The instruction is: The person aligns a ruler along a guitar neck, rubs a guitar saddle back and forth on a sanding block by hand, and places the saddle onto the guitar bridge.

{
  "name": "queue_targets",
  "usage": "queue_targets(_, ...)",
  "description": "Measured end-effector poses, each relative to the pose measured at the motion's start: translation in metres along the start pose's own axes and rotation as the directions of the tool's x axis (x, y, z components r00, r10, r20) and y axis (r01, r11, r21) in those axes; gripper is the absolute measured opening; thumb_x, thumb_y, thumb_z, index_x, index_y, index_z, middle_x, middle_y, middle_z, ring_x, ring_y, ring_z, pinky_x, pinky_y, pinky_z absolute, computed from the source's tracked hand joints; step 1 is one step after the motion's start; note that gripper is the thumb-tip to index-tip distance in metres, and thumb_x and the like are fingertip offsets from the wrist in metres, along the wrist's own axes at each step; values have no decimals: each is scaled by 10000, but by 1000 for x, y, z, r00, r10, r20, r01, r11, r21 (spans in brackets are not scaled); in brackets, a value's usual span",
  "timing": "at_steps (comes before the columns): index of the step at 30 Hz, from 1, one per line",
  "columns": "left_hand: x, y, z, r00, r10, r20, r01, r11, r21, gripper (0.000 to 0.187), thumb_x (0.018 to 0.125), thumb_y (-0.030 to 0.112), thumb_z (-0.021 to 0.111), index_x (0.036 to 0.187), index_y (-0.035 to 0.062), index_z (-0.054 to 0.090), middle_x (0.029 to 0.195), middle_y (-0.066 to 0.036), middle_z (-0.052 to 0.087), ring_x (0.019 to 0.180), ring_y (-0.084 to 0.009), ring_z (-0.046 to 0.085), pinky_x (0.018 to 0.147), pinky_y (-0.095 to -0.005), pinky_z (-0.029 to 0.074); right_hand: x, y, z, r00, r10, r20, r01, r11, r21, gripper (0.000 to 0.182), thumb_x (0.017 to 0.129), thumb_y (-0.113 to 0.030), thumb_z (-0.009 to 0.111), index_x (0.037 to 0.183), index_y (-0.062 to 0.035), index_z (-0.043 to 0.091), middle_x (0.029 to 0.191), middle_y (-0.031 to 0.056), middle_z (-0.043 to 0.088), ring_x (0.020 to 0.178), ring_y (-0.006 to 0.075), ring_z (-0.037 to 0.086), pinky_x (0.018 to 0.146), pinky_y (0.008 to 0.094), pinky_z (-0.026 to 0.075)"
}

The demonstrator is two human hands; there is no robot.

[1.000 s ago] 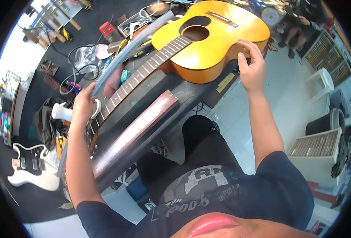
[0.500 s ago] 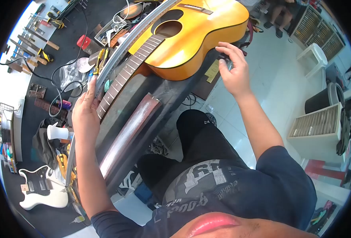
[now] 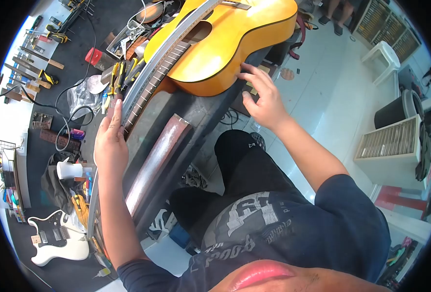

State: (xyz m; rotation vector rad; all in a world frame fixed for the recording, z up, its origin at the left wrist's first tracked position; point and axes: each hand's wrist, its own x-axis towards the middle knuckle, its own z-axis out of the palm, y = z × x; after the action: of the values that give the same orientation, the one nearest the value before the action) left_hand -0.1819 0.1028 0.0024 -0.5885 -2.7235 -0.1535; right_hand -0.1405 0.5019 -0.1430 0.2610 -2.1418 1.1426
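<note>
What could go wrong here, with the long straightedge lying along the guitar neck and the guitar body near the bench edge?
The acoustic guitar lies with its lower side at the bench edge, steadied only by the right hand; it might slide off. The long straightedge rests on the fretboard under the flat left hand; it could slip and scratch the top. Pliers and cables crowd the neck side and could snag.
</note>
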Motion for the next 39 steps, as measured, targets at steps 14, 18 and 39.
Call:
queue_targets(14, -4, 4, 5, 1000, 2, -9, -1, 997, 77, 751, 1000, 2, 630, 1677, 312, 534, 1182, -135, 701, 1020, -354, 738, 891, -476, 589, -13, -1, 11, 997, 46, 54, -49, 998, 44, 586, 861, -11, 702, 1442, -69, 649, 1682, 194, 508, 1482, 428, 552, 1204, 479, 483)
queue_targets(18, -5, 2, 7, 1000, -10, 1, 9, 992, 128, 754, 992, -3, 637, 1670, 314, 546, 1149, -127, 699, 990, -346, 733, 869, -467, 590, -13, 0, 11, 999, 19, 50, -18, 1000, -2, 602, 855, -7, 709, 1450, -66, 636, 1681, 207, 491, 1479, 447, 543, 1204, 491, 481)
queue_targets(39, -2, -10, 2, 999, 33, -31, -32, 999, 40, 741, 1001, -62, 609, 1669, 252, 554, 1097, -164, 699, 922, -342, 708, 872, -442, 583, 22, -9, 6, 979, -200, -28, 194, 971, -137, 756, 835, -42, 729, 1568, -137, 571, 1683, 173, 472, 1472, 452, 496, 1212, 534, 467)
